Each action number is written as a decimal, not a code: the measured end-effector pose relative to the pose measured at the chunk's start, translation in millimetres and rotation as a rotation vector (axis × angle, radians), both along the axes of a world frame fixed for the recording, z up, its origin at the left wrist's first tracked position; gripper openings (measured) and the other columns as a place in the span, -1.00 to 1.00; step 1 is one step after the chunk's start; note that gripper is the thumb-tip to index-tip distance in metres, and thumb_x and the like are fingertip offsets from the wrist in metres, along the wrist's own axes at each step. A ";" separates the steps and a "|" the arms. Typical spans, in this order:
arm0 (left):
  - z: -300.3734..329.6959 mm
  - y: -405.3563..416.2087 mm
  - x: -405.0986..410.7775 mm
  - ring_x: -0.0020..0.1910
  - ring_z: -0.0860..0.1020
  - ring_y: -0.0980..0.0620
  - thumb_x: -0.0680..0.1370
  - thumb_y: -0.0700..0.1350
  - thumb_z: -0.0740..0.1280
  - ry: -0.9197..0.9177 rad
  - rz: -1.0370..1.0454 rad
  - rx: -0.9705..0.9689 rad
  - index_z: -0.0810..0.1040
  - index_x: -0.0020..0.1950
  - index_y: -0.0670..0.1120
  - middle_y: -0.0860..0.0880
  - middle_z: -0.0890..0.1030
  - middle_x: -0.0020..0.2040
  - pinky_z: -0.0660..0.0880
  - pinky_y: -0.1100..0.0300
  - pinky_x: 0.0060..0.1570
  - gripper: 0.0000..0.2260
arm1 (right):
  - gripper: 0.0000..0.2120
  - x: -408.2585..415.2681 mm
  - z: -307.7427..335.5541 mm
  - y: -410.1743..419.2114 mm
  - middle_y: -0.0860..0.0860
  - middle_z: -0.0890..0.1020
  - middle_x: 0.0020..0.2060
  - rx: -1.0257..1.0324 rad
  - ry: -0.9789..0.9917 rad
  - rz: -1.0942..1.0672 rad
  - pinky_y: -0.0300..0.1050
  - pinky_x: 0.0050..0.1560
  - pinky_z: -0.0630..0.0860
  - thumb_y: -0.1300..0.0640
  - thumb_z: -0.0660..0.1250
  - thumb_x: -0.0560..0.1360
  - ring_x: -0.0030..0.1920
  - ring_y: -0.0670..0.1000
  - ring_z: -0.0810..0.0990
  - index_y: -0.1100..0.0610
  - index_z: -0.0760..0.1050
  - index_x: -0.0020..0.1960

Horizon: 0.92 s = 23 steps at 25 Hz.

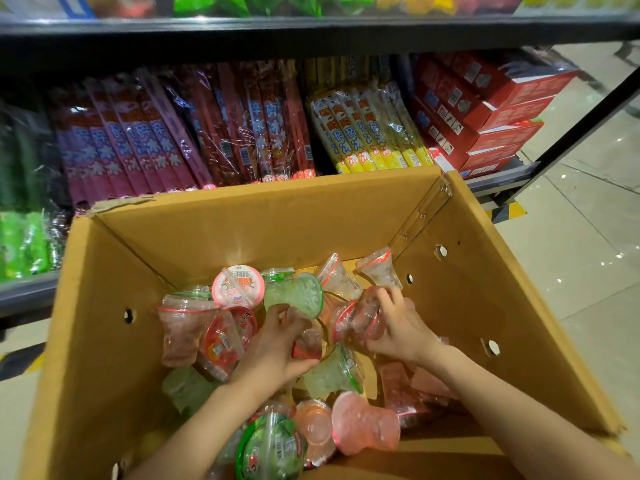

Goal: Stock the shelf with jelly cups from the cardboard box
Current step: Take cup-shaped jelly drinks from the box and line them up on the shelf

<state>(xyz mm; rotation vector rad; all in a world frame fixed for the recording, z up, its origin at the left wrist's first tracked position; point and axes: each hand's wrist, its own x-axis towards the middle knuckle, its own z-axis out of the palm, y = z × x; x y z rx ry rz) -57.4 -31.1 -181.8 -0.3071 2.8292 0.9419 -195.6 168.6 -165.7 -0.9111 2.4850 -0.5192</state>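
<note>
Shop aisle, shelf (311,32) stocked with ice-pop packs behind. Cardboard box (114,306) open at front, jelly cups (239,285) heaped loose inside. Left hand (273,351) curled around reddish cup; right hand (398,323) clasping clear cups, probably gathering several per trip.

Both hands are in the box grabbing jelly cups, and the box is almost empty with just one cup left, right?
Not quite. Both hands, left and right, are in the box grabbing jelly cups, but the box is far from empty. The head view shows many cups piled loosely inside, pink, red and green.
</note>
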 end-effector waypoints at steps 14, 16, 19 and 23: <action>88.2 11.5 -14.9 0.18 0.31 0.26 0.21 0.04 0.54 0.465 0.525 0.348 0.41 -0.09 0.38 0.08 0.39 0.18 0.09 0.68 0.05 -0.56 | -0.61 -3.9 81.5 -7.3 -0.16 0.56 -0.08 -0.739 -0.223 -0.683 -0.51 -0.28 0.43 0.16 0.56 0.25 -0.11 -0.20 0.55 -0.08 0.47 -0.04; 115.0 12.8 -22.8 0.18 0.34 0.21 0.23 -0.01 0.57 0.558 0.515 0.328 0.41 -0.07 0.33 0.02 0.41 0.18 0.07 0.69 0.08 -0.54 | -0.61 -3.2 111.1 -5.6 -0.18 0.55 -0.07 -0.796 -0.179 -0.675 -0.52 -0.27 0.44 0.16 0.55 0.26 -0.11 -0.25 0.54 -0.07 0.47 -0.02; 169.4 15.3 -32.0 0.14 0.31 0.26 0.24 0.03 0.59 0.604 0.505 0.335 0.41 -0.06 0.30 0.03 0.37 0.16 0.13 0.63 0.08 -0.55 | -0.63 -2.6 167.0 -3.1 -0.13 0.55 -0.03 -0.880 -0.166 -0.694 -0.42 -0.18 0.46 0.16 0.52 0.28 -0.07 -0.23 0.54 -0.05 0.47 0.01; 262.0 22.7 -38.4 0.14 0.30 0.25 0.24 -0.04 0.57 0.655 0.508 0.367 0.41 -0.09 0.30 0.03 0.35 0.15 0.18 0.47 0.11 -0.56 | -0.64 -0.8 261.6 -0.1 -0.01 0.57 0.02 -0.979 -0.179 -0.695 -0.14 -0.10 0.45 0.23 0.51 0.31 0.00 -0.01 0.54 0.00 0.49 0.02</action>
